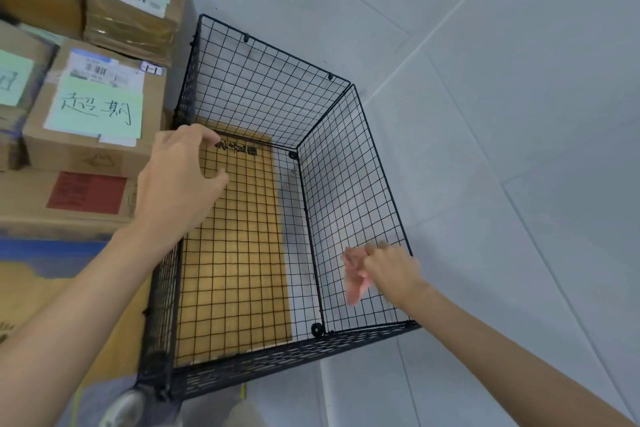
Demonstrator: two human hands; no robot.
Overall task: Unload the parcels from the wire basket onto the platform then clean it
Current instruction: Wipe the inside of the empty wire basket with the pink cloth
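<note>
The wire basket (277,357) sits on the floor, parcels (93,121) stacked beside it. Our right hand (393,274) grips a pink cloth (353,279) against the right wall for wiping. The left hand (176,180) curls at the left rim (grip unconfirmed), presumably steadying.

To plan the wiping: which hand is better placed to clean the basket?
Right hand: it holds the pink cloth at the right wall of the wire basket. The left hand, near the left rim, holds no cloth.
</note>
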